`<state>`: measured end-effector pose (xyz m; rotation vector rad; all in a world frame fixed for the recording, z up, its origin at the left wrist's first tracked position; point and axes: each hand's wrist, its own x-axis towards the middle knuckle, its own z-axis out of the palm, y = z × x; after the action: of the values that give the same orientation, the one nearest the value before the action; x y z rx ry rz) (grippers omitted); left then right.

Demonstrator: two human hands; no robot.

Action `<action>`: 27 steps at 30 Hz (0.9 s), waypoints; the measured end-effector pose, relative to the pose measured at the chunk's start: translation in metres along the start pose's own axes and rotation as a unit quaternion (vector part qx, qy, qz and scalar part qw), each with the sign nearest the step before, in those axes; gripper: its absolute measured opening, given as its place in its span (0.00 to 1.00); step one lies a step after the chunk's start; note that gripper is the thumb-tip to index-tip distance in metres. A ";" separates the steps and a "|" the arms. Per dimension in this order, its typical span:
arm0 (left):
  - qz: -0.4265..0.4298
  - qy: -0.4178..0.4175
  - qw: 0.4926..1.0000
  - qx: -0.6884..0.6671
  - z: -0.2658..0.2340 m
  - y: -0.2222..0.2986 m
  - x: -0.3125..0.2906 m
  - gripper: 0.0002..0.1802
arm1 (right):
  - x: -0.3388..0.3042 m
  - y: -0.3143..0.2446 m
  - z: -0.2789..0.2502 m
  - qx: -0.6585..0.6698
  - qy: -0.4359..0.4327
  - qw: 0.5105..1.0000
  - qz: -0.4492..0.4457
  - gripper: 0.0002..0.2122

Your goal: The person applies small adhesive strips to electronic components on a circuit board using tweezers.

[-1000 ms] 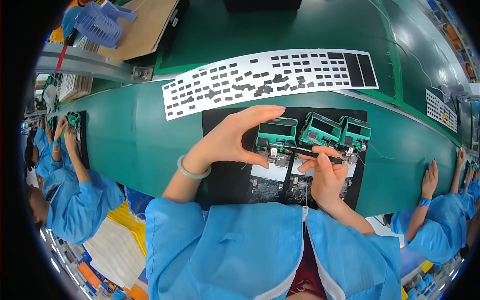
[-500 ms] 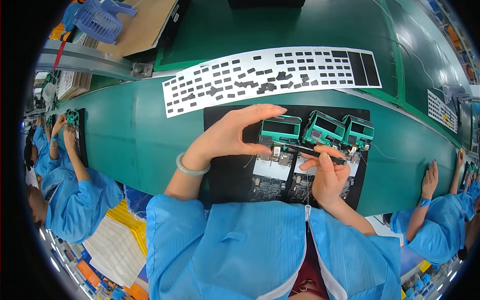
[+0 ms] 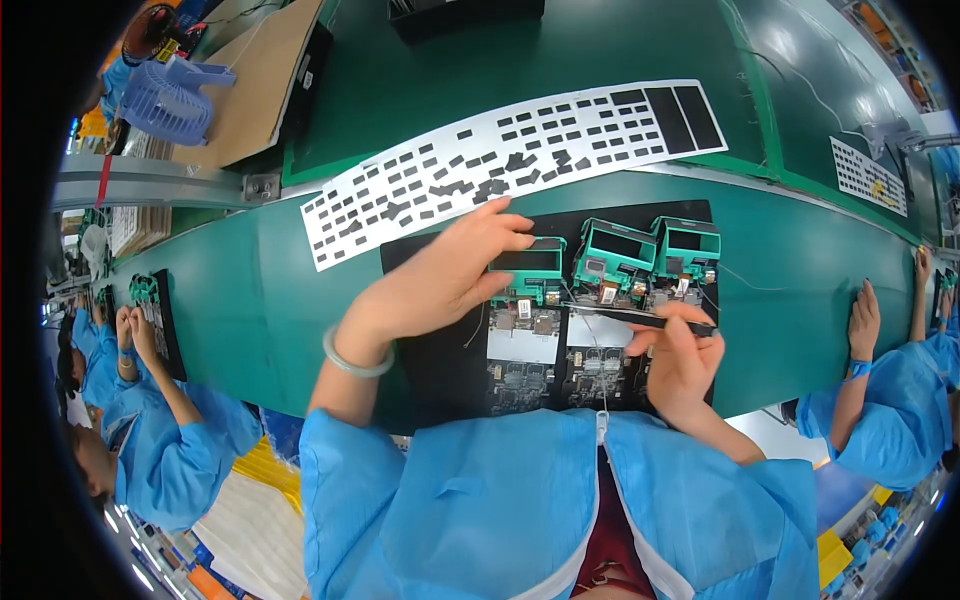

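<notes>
Three green plastic housings (image 3: 616, 250) stand in a row, each joined to a circuit board (image 3: 521, 372) lying nearer to me. They rest on a black mat (image 3: 440, 365). My left hand (image 3: 440, 275) is at the left housing (image 3: 541, 262) and covers its left end, thumb and fingers apart; whether they touch it I cannot tell. Between the thumb and fingers of my right hand (image 3: 685, 362) are slim dark tweezers (image 3: 650, 318). Their tips point left, to just below the left housing, over the boards.
Beyond the mat lies a white sheet (image 3: 400, 236) with rows of black rectangular pieces, some heaped. A black box (image 3: 465, 18) stands at the far edge. Far left are a purple fan (image 3: 168, 103) and cardboard (image 3: 245, 85). Co-workers (image 3: 170, 440) sit on both sides.
My left hand has drawn back leftward over the left housing. The tweezers in my right hand have moved slightly away from that housing, toward me. The whole view has shifted a little.
</notes>
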<state>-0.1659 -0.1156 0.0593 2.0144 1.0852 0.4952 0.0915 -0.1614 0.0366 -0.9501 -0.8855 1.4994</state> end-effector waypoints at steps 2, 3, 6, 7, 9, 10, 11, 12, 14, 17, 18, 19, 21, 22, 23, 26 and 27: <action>-0.005 -0.036 0.998 0.043 -0.009 0.018 0.017 0.16 | -0.001 -0.009 -0.007 0.003 0.028 1.000 0.000 0.08; 0.008 0.046 0.986 0.162 -0.006 0.033 0.028 0.16 | -0.002 -0.012 -0.010 0.010 0.041 0.999 0.000 0.08; -0.015 0.154 0.942 0.297 0.039 0.025 0.047 0.21 | -0.008 -0.023 -0.010 0.028 0.044 0.999 -0.014 0.08; -0.022 0.177 0.931 0.318 0.040 0.027 0.048 0.22 | -0.008 -0.027 -0.011 0.031 0.049 0.998 -0.032 0.08; 0.004 0.199 0.926 0.321 0.039 0.023 0.051 0.24 | -0.002 -0.033 -0.014 0.004 0.048 0.996 -0.076 0.08; 0.008 0.201 0.926 0.320 0.037 0.022 0.049 0.24 | 0.002 -0.038 -0.016 -0.020 0.039 0.993 -0.108 0.08; 0.021 0.196 0.947 0.256 0.035 0.021 0.046 0.23 | 0.006 -0.040 -0.020 -0.044 0.015 0.991 -0.127 0.09; 0.037 0.186 0.963 0.191 0.030 0.022 0.048 0.22 | 0.009 -0.042 -0.020 -0.040 0.025 0.990 -0.132 0.09; 0.090 0.186 0.963 0.171 0.021 0.037 0.048 0.22 | 0.015 -0.043 -0.024 -0.038 0.042 0.985 -0.162 0.09; 0.200 0.090 0.923 0.316 0.027 0.049 0.046 0.20 | 0.014 -0.042 -0.029 -0.030 0.034 0.988 -0.149 0.09; 0.202 0.089 0.923 0.317 0.030 0.047 0.044 0.20 | 0.013 -0.041 -0.030 -0.030 0.036 0.988 -0.150 0.09; 0.244 0.051 0.898 0.362 0.032 0.045 0.043 0.19 | 0.012 -0.040 -0.032 -0.034 0.039 0.987 -0.150 0.09; 0.327 0.057 0.840 0.430 0.037 0.039 0.047 0.03 | 0.009 -0.039 -0.034 -0.038 0.043 0.987 -0.148 0.09; 0.327 0.056 0.840 0.430 0.036 0.039 0.049 0.03 | 0.008 -0.038 -0.035 -0.028 0.057 0.987 -0.145 0.08; 0.358 0.027 0.830 0.426 0.034 0.039 0.050 0.03 | 0.007 -0.038 -0.036 -0.019 0.070 0.987 -0.140 0.08; 0.382 0.002 0.830 0.407 0.031 0.039 0.047 0.04 | 0.000 -0.044 -0.038 -0.008 0.095 0.986 -0.134 0.08; 0.328 -0.014 0.864 0.381 0.030 0.041 0.045 0.10 | -0.001 -0.044 -0.040 -0.008 0.095 0.986 -0.134 0.08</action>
<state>-0.1001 -0.1058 0.0714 3.1126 0.5671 0.3888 0.1459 -0.1552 0.0610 -0.9283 -0.8506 1.1541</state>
